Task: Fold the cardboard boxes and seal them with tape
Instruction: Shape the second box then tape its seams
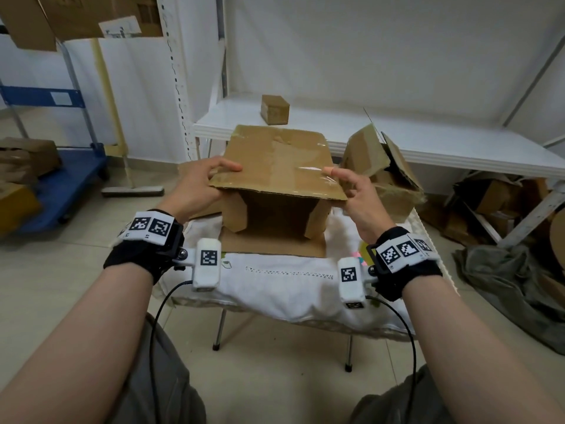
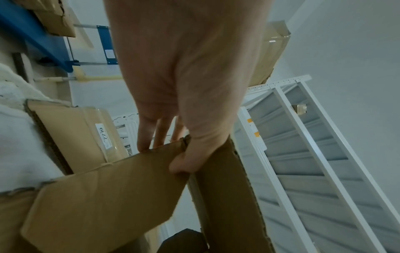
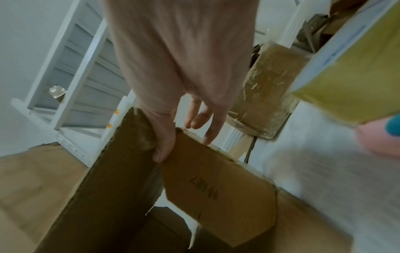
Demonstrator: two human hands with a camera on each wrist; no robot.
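Observation:
A brown cardboard box lies on its side on the cloth-covered table, its open end facing me. Glossy clear tape runs across its upper face. My left hand grips the near left corner of the upper flap, fingers on top and thumb beneath. My right hand pinches the near right corner the same way. In the left wrist view the thumb presses where the side flap meets the upper flap. In the right wrist view the thumb lies at the right side flap.
A battered second box stands at the table's right. A small box sits on the white shelf behind. Loose cardboard lies under the shelf at right; a blue cart stands at left. A yellow object is near my right wrist.

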